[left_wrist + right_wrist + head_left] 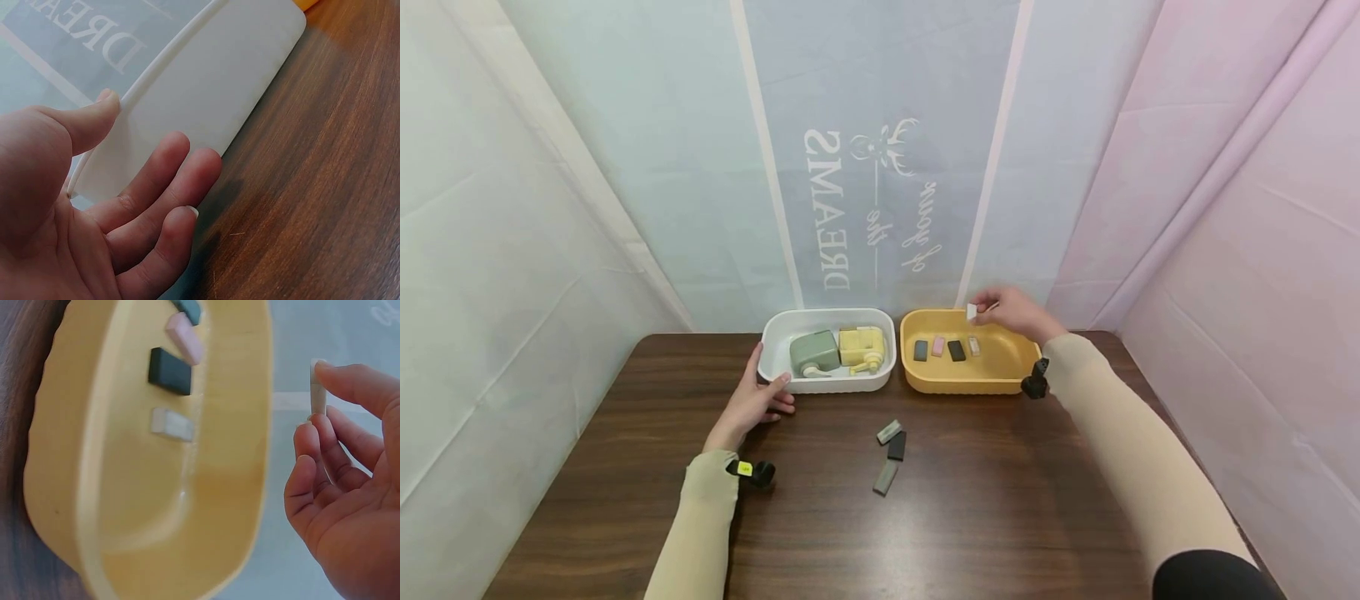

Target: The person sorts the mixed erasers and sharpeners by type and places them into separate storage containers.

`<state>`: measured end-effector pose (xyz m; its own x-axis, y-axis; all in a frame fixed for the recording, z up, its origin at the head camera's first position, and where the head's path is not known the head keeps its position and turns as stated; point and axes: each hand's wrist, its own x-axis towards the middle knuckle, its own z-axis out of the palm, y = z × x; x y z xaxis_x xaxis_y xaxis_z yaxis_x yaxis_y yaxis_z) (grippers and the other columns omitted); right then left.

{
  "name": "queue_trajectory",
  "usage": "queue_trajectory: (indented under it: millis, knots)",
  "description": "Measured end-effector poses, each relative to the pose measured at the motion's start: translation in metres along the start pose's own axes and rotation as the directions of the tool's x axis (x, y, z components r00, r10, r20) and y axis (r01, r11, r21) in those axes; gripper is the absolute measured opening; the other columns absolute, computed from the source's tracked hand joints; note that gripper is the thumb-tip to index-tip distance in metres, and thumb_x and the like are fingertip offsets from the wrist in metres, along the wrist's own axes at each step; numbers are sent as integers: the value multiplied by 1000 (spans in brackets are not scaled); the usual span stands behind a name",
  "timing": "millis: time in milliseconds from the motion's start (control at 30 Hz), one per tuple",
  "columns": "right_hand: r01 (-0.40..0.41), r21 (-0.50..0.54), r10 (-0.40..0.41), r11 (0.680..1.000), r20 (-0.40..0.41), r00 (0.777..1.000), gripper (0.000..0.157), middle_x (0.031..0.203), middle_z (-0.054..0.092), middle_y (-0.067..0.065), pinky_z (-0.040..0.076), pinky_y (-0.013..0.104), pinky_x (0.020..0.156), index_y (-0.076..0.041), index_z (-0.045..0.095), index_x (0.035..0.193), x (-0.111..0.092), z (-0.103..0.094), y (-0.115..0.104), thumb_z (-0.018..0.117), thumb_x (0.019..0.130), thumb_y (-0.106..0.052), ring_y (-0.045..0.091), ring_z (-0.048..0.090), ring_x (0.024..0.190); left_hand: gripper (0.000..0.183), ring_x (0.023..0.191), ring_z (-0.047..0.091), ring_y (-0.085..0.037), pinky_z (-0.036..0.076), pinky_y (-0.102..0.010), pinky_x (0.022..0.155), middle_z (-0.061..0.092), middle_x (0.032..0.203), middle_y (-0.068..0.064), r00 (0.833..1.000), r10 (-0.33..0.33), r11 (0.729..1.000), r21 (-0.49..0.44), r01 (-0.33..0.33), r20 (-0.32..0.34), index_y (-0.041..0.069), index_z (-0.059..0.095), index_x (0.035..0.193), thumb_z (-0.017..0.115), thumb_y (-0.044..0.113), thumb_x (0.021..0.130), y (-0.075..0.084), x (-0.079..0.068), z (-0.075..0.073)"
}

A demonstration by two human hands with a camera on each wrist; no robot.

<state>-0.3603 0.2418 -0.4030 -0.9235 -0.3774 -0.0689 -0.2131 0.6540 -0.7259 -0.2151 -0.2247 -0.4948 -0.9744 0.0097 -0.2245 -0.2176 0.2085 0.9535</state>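
My right hand point(1011, 311) is above the back right of a yellow bin point(970, 386). It pinches a small white block point(318, 394) upright between thumb and fingertips. Inside the bin lie a blue-grey block point(921, 350), a pink block point(183, 337), a black block point(169, 372) and a pale block point(171, 424). My left hand point(751, 404) holds the front left corner of a white bin point(181, 81). Its thumb rests on the rim; three fingers curl loosely by the outer wall. The index finger is mostly hidden in the left wrist view.
A green box-like object point(815, 352) and a yellow one point(861, 345) sit in the white bin. Before the bins, a pale green block point(889, 432), a dark block point(897, 446) and a grey-green block point(885, 478) lie on the wooden table point(1000, 517). Fabric hangs behind.
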Motion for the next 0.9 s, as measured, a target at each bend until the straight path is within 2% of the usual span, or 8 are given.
queue_trajectory:
  millis: [133,367,500,633,767,900]
  knots:
    - [-25,5,25,1000,6,1000,46,112,62,21,45,42,90,9,60,127,3,7,8,75,88,-10,29,55,102,87,77,73,-27,55,-37,66,73,87,-17,1000,-4,1000,-3,4,-2,45,-8,157,58,32,103,0,1,-1]
    - [-82,-2,82,997,6,997,39,103,62,15,46,37,81,7,63,120,5,22,25,75,87,-9,25,53,92,86,77,73,-28,55,-38,66,73,87,-16,1000,-15,1000,-11,15,9,46,-8,157,58,32,103,1,3,-3]
    - [-122,-6,122,993,4,993,39,104,63,13,45,36,81,4,65,121,3,31,32,76,87,-12,24,52,92,88,78,73,-28,56,-38,66,73,87,-16,1000,-13,1000,-11,13,11,46,-8,157,60,35,102,1,4,-5]
    - [-130,-13,130,991,2,992,39,105,64,13,45,36,84,3,66,122,0,41,36,75,87,-12,24,55,94,89,79,73,-28,56,-38,67,73,88,-16,1000,-14,1000,-9,14,17,45,-8,157,60,37,101,1,5,-6]
    - [-105,13,105,994,4,994,38,105,66,15,46,36,84,5,65,122,-2,48,41,74,87,-8,25,57,95,88,79,73,-28,56,-38,67,73,88,-15,1000,-14,1000,-4,14,27,45,-8,157,60,37,101,1,7,-8]
    - [-130,77,129,989,17,991,42,108,65,15,46,32,81,5,63,126,-1,54,47,76,88,-10,22,57,94,88,79,73,-28,56,-38,66,73,87,-15,999,-13,1000,-6,14,36,45,-8,157,59,36,101,1,8,-9]
